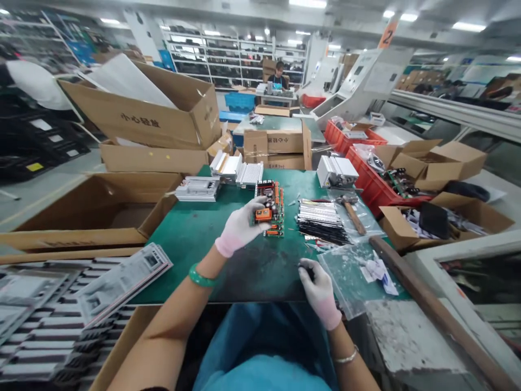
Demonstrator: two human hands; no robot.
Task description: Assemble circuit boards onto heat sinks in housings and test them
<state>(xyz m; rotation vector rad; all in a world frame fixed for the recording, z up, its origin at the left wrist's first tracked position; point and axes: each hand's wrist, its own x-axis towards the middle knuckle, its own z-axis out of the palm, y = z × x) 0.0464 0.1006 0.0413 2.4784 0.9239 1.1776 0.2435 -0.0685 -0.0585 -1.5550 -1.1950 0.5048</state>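
Note:
My left hand (241,225), in a white glove with a pink cuff, grips a circuit board (274,209) around an orange block-shaped part. The board carries orange and green connectors and is over the green work mat (244,274). Near the mat's front edge is my right hand (318,290), also gloved, with its fingers curled in and their tips dark. Whether anything is between those fingers is hidden. Beyond it lies a bundle of thin silver and black strips (321,220). At the far side of the mat stand ribbed aluminium housings (238,168).
A hammer (353,214) lies right of the strips, beside a clear plastic bag (345,271). Open cardboard boxes (93,239) stand left, near stacked metal panels (122,282). Red crates (364,176) line the right side. A co-worker (279,79) sits at a far bench.

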